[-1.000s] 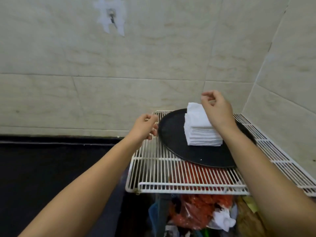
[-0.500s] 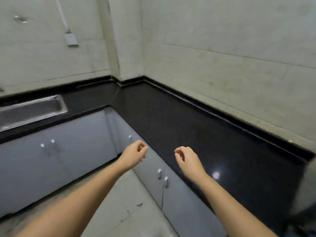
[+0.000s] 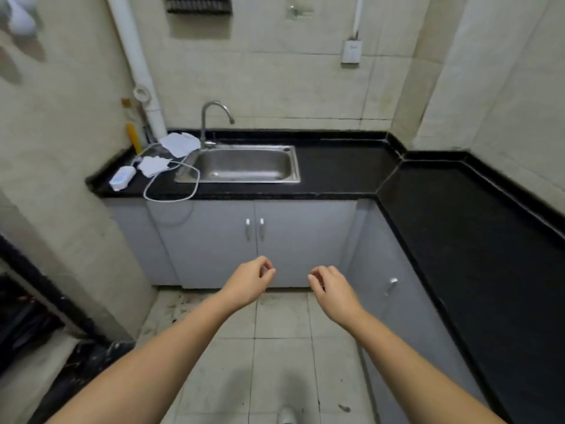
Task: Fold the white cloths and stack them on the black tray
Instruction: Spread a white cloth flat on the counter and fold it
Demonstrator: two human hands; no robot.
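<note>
Head cam: both arms stretched fwd over the tiled floor [image 3: 281, 356], in front of the grey cabinet doors [image 3: 253, 240]. Left hand [image 3: 249, 281] has fingers loosely curled, thumb & forefinger tips close together, nothing in it. Right hand [image 3: 331, 290] is the same, loosely curled & empty, near the left, not touching.

Two crumpled white cloths lie on the black counter [image 3: 336, 169], left of the steel sink [image 3: 244, 163]: one cloth [image 3: 180, 143] just beside the tap [image 3: 214, 117] base, 2nd cloth [image 3: 153, 165] nearer the front edge. Both unfolded, well apart from the hands. Tray not in view.

A white cable [image 3: 171, 191] loops off the counter edge near the 2nd cloth; small white & blue pack [image 3: 122, 178] sits left of it. White pipe [image 3: 137, 65] runs down the wall in the corner behind. Counter wraps round to the right side. Wall socket [image 3: 351, 52] up right of the tap.
</note>
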